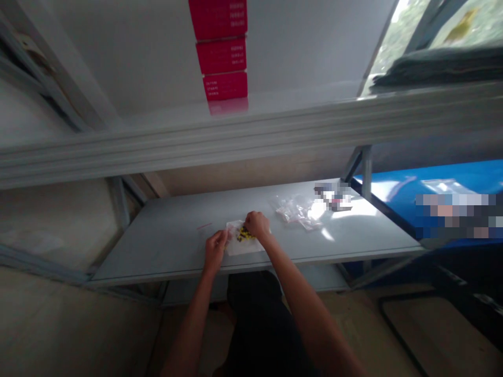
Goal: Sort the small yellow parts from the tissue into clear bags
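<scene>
A small clear plastic bag (244, 243) lies on the grey shelf board (173, 230), with little yellow and black pieces (245, 235) in or on it. My left hand (215, 246) pinches the bag's left edge, fingers closed. My right hand (257, 223) is curled over the yellow pieces at the top of the bag; what its fingers hold is hidden. Both forearms reach up from below the shelf edge.
More clear plastic bags (295, 210) lie to the right on the same board. A grey upper shelf rail (236, 139) runs overhead, with red boxes (222, 50) stacked on it. A blue surface (440, 193) lies at right. Metal uprights (366, 170) stand beside the board.
</scene>
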